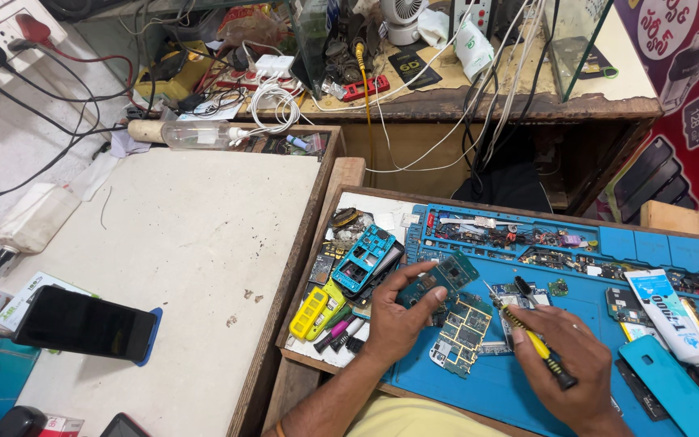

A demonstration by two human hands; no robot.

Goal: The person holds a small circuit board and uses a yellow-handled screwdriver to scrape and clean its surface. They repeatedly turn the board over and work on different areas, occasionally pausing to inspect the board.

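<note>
Blue work mat point(527, 380) sits crowded with parts, its near edge just under both wrists; bare room lies left on the white table point(180, 243). Left hand point(402, 316) pinches a circuit board point(438, 279), thumb on top. Right hand point(564, 356) grips a yellow screwdriver point(527, 336), tip seemingly near the board.

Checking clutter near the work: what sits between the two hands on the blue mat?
In the head view, a green circuit board lies on the blue mat between the left hand and right hand, which holds a yellow-handled screwdriver.
</note>
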